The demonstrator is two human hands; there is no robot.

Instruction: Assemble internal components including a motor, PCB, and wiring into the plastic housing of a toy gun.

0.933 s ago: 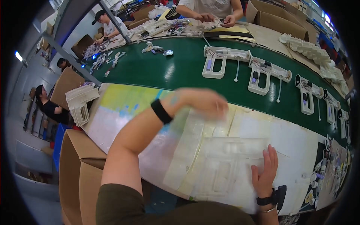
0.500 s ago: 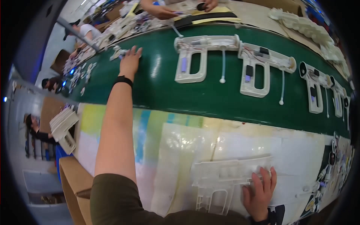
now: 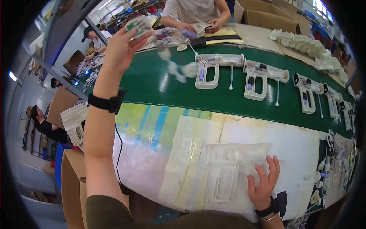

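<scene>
My left hand point(image 3: 121, 49) is raised at the far left over the green belt, its fingers closed around a small green-and-white part point(image 3: 138, 26) whose details are unclear. Near its fingertips, motion-smeared white pieces point(image 3: 176, 71) appear over the belt. A translucent white toy-gun shell point(image 3: 223, 166) lies on the covered table in front of me. By its right end is my right hand point(image 3: 264, 183), fingers spread and holding nothing; whether the fingertips touch the shell is hard to tell. Toy-gun halves with wires and purple parts point(image 3: 207, 70) rest in a row along the belt.
Across the belt point(image 3: 152, 91), a co-worker's hands point(image 3: 215, 26) handle a small part. Cardboard boxes point(image 3: 72, 171) stand at the left beside stacked white shells point(image 3: 74, 118). Several small parts point(image 3: 328, 168) lie at the right. More white shells point(image 3: 305, 45) line the far edge.
My left hand has lifted from the belt and moved farther away, carrying a part. Blurred white pieces now show over the belt. My right hand's fingers have spread more beside the shell.
</scene>
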